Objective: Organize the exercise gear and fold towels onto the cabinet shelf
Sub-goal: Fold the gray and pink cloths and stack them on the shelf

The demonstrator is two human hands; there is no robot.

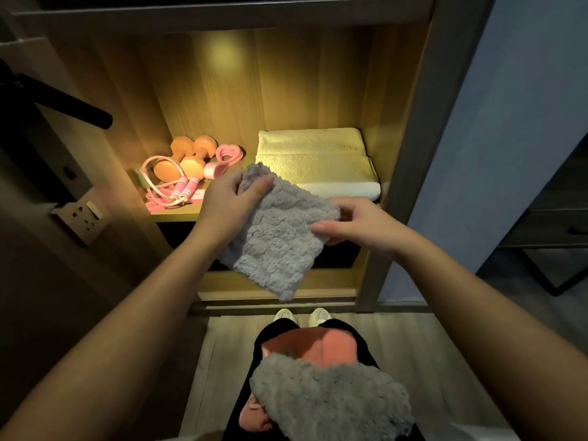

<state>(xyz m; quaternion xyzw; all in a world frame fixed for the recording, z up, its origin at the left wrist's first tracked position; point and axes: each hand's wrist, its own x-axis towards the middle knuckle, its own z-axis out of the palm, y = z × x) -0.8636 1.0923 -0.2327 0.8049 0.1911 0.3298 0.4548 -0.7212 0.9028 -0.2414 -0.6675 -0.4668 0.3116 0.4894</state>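
Grey towel [280, 230] pinched between left hand [227, 202] and right hand [356, 222] grips

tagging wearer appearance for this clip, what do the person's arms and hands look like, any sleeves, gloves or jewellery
Both forearms are bare up to the frame edge, with no sleeves in view. The left hand and right hand wear no gloves, and no rings, watch or bracelets show on the fingers or wrists. Nails look short and unpainted.

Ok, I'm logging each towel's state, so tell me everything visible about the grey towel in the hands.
The fluffy grey towel looks like thick plush fabric, folded into a rough rectangle and tilted diagonally in front of the lit wooden cabinet shelf. The left hand pinches its upper corner; the right hand grips its right edge. Its lower corner hangs free.
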